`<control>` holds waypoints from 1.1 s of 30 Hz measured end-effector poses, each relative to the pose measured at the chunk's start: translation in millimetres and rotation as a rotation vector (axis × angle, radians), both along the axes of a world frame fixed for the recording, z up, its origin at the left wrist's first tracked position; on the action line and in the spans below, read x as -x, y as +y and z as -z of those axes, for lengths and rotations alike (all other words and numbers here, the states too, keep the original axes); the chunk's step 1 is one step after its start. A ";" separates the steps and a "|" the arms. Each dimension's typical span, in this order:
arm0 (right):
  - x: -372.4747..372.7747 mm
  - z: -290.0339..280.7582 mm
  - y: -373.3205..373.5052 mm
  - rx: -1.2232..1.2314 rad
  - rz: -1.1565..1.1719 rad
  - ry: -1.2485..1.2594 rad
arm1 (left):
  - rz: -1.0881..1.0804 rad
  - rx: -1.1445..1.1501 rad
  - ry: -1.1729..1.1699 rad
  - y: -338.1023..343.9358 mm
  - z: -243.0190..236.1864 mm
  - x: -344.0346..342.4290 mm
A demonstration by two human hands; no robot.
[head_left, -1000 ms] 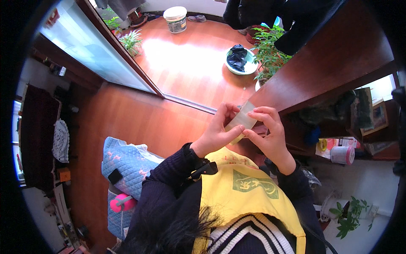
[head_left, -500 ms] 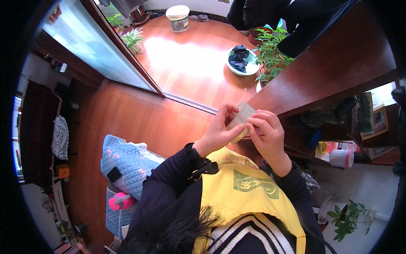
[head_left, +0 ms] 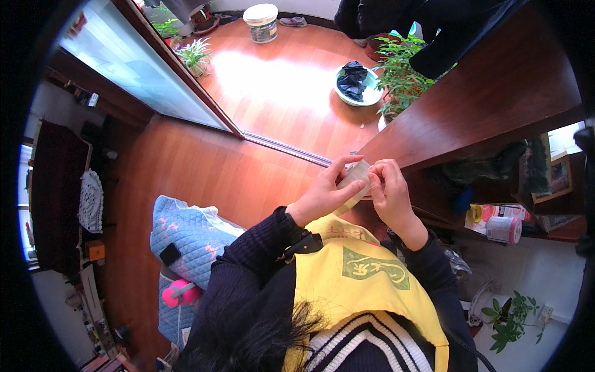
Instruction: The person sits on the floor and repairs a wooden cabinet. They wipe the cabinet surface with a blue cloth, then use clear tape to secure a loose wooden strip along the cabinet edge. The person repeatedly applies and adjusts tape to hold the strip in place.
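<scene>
A pale, greyish-cream flat piece, perhaps cloth or film, is held up in front of my chest, above the yellow apron. Its lower end runs down yellowish toward the apron; whether the two are joined I cannot tell. My left hand grips its left side, thumb across the near face and fingers curled behind. At its right edge, my right hand has thumb and fingertips pinched together, close to or on the piece. Any small thing in that pinch is hidden.
A dark wooden cabinet rises just right of my hands. Left of me is a blue quilted cover with a pink round object. Beyond the sliding-door track are a basin with a black bag, a bucket and potted plants.
My right hand has closed into a tighter pinch at the piece's right edge. The piece has tilted and shows less of its face. My left hand stays nearly in place.
</scene>
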State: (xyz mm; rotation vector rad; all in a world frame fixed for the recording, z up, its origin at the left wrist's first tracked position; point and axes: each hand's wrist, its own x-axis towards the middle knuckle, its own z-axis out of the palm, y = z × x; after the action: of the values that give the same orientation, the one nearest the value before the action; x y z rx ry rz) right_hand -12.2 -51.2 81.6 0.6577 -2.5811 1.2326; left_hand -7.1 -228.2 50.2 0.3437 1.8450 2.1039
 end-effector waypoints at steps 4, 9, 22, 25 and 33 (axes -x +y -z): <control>5.1 3.4 2.0 -0.008 -0.034 -0.035 | -0.003 0.019 -0.028 -0.8 3.6 1.4; 9.6 4.4 5.0 0.057 -0.006 -0.209 | 0.083 -0.036 -0.069 -6.0 -0.1 1.1; 4.5 -2.8 7.2 0.055 -0.140 -0.198 | 0.097 -0.167 -0.224 -5.6 5.6 6.7; 6.7 0.8 12.3 0.101 -0.166 -0.255 | 0.095 -0.239 -0.238 -4.3 11.8 4.4; 9.1 -12.4 15.5 0.039 -0.145 -0.308 | 0.053 -0.114 -0.090 3.8 19.9 3.3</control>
State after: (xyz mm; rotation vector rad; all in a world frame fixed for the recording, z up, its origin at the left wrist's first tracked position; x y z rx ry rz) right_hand -21.3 -35.7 94.0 0.7070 -2.7861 1.5339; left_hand -10.3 -224.4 30.3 0.3152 1.6527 2.1569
